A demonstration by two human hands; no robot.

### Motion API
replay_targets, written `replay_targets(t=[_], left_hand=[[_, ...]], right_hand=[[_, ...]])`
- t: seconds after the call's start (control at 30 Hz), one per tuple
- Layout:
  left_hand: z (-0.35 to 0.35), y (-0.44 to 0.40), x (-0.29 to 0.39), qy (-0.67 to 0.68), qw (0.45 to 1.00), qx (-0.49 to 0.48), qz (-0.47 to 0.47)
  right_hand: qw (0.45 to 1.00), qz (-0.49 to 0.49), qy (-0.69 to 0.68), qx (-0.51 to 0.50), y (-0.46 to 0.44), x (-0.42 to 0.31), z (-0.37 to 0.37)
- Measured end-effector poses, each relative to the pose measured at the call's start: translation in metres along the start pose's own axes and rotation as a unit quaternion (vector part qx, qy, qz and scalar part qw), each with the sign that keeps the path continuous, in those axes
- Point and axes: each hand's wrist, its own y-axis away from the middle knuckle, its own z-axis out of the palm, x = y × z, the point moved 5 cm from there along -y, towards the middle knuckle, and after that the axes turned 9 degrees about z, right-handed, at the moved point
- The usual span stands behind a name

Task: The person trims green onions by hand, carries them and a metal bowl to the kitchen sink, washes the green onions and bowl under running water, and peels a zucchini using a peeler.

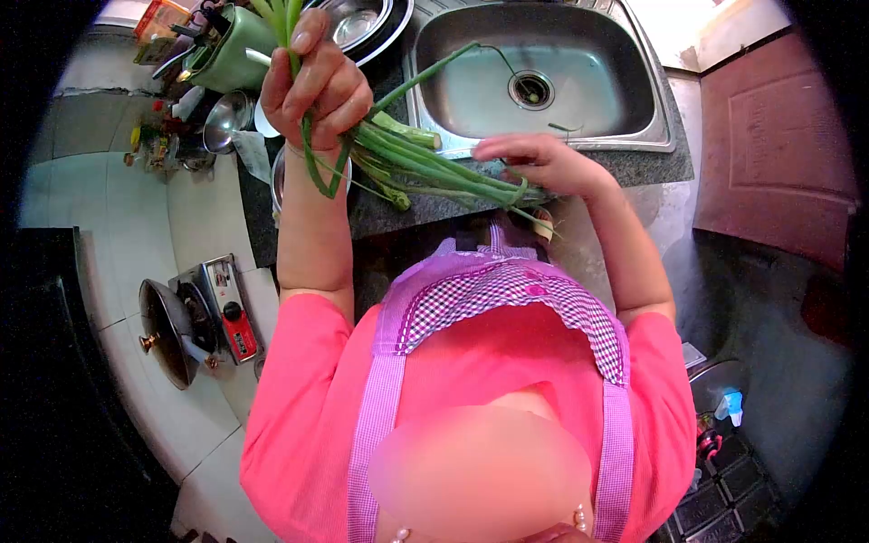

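My left hand (319, 86) is raised over the counter edge, its fingers wrapped round green spring onion stalks (288, 20). Their tops stick up above the fist, and a bent leaf hangs below it. More spring onions (434, 163) stretch across the counter front beside that wrist; whether the fist also holds these is unclear. A thick cut green stem (407, 132) lies among them. One long thin leaf (425, 74) arches over the sink rim. Near the leaf ends, my right hand (536, 161) hovers at the sink's front rim with fingers stretched and nothing visible in them.
A steel sink (665, 109) is set into the dark counter (634, 167), green scraps inside. Metal bowls (358, 23) and a green utensil holder (237, 50) stand at left. Below them is a gas stove (226, 303) with a lidded pan (167, 335). A brown door (774, 136) is at right.
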Motion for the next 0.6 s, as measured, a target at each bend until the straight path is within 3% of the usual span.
replay_targets(t=[0.07, 0.17, 0.3, 0.43, 0.53, 0.6], left_hand=[[0.000, 0.000, 0.003, -0.005, 1.000, -0.007, 0.006], [-0.003, 0.002, 0.005, -0.024, 0.999, -0.002, 0.025], [-0.014, -0.009, 0.000, -0.055, 0.997, 0.005, 0.055], [-0.034, -0.027, -0.008, -0.079, 0.993, 0.029, 0.079], [-0.052, -0.049, -0.013, -0.100, 0.990, 0.044, 0.092], [-0.072, -0.067, -0.013, -0.141, 0.977, 0.108, 0.117]], right_hand=[[0.992, 0.094, -0.048, -0.071, -0.002, 0.024, 0.002], [0.981, 0.178, -0.067, 0.020, 0.008, 0.040, -0.018], [0.979, 0.168, -0.108, 0.046, 0.013, 0.060, -0.045], [0.989, 0.141, 0.040, 0.024, 0.001, 0.081, -0.084], [0.986, 0.154, 0.061, 0.027, -0.006, 0.096, -0.115], [0.984, 0.153, 0.072, 0.062, -0.011, 0.109, -0.138]])
